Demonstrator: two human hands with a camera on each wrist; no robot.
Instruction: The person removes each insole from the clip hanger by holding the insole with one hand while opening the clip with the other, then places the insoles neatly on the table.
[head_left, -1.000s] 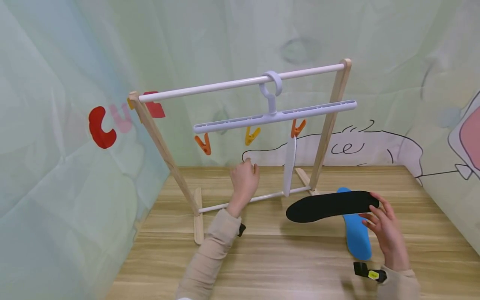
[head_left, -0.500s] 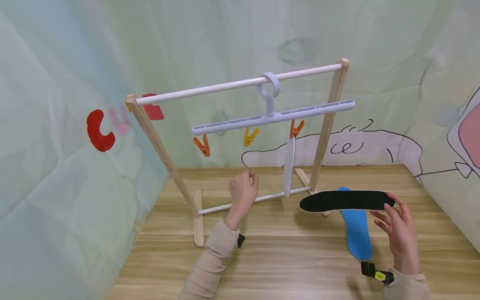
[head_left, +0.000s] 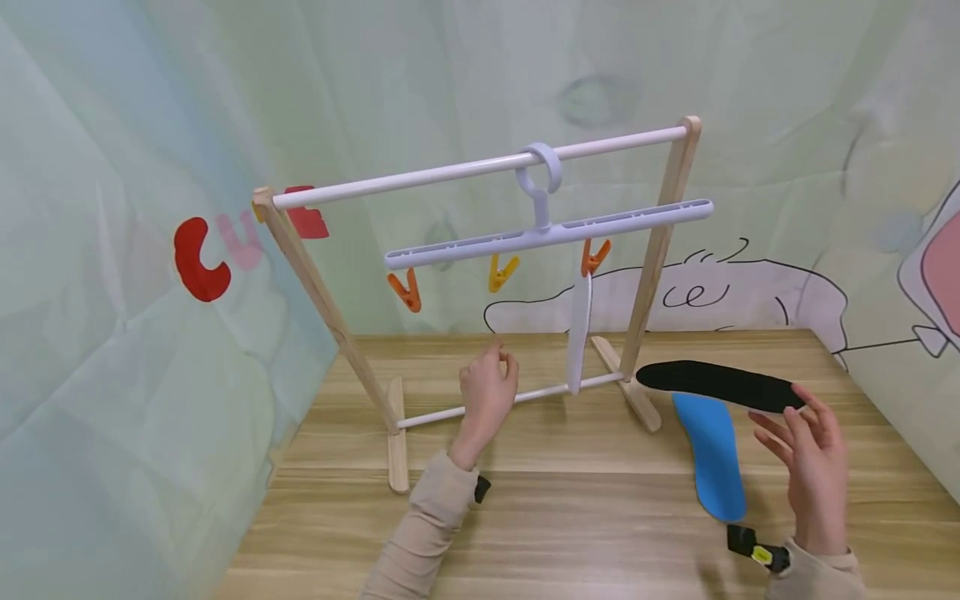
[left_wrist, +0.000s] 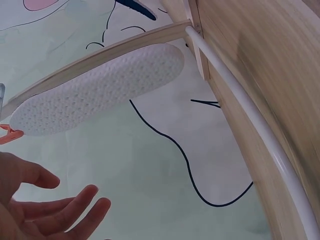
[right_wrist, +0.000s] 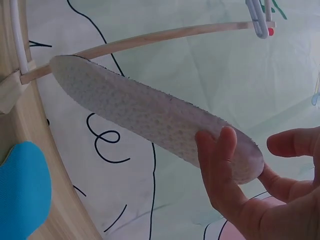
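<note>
Across the table [head_left: 585, 525] we see the rack [head_left: 420, 177] and, on its rail, the hanger [head_left: 543, 235]. The black insole [head_left: 712, 383] is held up beyond the blue insole [head_left: 716, 462], which lies on the table; the pale insole [head_left: 579, 333] hangs from the hanger's right side. The right hand [head_left: 813, 462] pinches the black one by one end; the left hand [head_left: 489, 392], fingers loosely bent, holds nothing. Smallest, the right orange clip [head_left: 595, 258] bites the pale insole, while the yellow clip [head_left: 502, 273] and left orange clip [head_left: 406, 290] carry nothing. We judge the step as positioning the black insole, the next move calling for a steady pinch. Against half a second ago, we find it farther right, its free tip higher, hiding less of the blue one
</note>
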